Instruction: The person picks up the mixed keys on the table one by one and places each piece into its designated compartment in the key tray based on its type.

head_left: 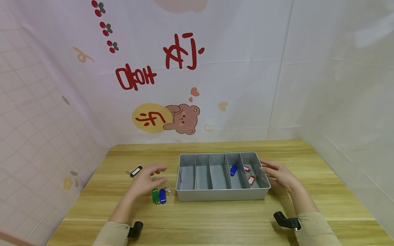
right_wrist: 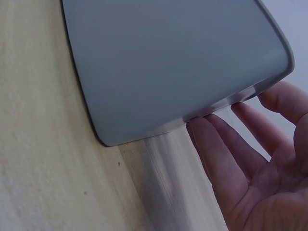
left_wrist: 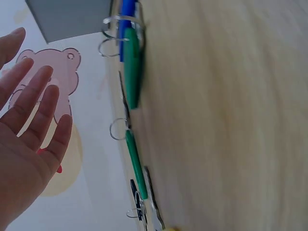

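A grey tray [head_left: 223, 195] with a row of compartments sits on the table. At its right end, my right hand [head_left: 281, 176] touches the outer wall; the right wrist view shows the fingertips [right_wrist: 197, 122] against that wall. A blue key tag [head_left: 233, 170] lies in the second compartment from the right, red-framed key tags [head_left: 251, 180] in the rightmost one. My left hand [head_left: 146, 181], fingers spread and holding nothing, hovers left of the tray. Near it lie a green key tag [head_left: 155, 195], a blue key tag [head_left: 162, 196] with keys, and a black-framed key tag [head_left: 136, 171].
In the left wrist view another green key tag [left_wrist: 136, 163] lies on the wooden table [head_left: 197, 222], hidden by the left hand in the head view. A printed cloth [head_left: 240, 85] hangs behind the table and along its sides.
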`<state>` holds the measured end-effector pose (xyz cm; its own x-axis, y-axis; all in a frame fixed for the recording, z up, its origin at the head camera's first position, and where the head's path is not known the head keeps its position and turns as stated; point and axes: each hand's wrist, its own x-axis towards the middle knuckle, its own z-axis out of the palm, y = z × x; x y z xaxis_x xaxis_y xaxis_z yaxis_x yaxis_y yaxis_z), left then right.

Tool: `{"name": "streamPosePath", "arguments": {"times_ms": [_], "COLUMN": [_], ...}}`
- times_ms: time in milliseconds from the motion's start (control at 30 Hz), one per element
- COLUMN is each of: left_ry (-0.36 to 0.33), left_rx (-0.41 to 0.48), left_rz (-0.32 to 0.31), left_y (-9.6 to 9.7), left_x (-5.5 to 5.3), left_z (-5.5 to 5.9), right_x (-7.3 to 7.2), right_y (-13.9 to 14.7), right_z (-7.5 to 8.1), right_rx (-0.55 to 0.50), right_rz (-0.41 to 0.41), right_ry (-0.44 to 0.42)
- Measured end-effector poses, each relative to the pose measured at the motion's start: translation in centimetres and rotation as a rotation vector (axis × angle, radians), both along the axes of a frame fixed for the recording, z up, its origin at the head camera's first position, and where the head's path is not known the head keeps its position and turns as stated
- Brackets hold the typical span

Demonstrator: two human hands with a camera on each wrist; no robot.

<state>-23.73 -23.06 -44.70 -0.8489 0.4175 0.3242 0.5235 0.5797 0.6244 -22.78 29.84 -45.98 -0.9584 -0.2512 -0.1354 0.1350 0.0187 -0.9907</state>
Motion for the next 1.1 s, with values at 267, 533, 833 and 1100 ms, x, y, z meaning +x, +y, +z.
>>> {"name": "streamPosePath", "arguments": {"times_ms": [267, 533, 833, 1100], "left_ry": [0.000, 0.019, -0.116, -0.200], "left_rx": [-0.043, -0.077, -0.084, -0.104], "left_rz": [-0.052, -0.142, -0.182, -0.165], "left_y": [-0.5, -1.2, -1.6, -1.7], "left_x": [-0.3, -0.8, -0.9, -1.2], "left_z": [-0.6, -1.1, -1.4, -1.4], "right_x": [0.0, -0.1, -0.1, -0.1], "right_y": [0.0, -0.1, -0.1, -0.2], "right_z": [0.0, 0.1, 0.1, 0.1], "right_rx": [0.008, 0.028, 0.039, 0.024], "right_rz": [-0.007, -0.012, -0.019, -0.019], "right_ry": [-0.008, -0.009, -0.004, -0.006]}}
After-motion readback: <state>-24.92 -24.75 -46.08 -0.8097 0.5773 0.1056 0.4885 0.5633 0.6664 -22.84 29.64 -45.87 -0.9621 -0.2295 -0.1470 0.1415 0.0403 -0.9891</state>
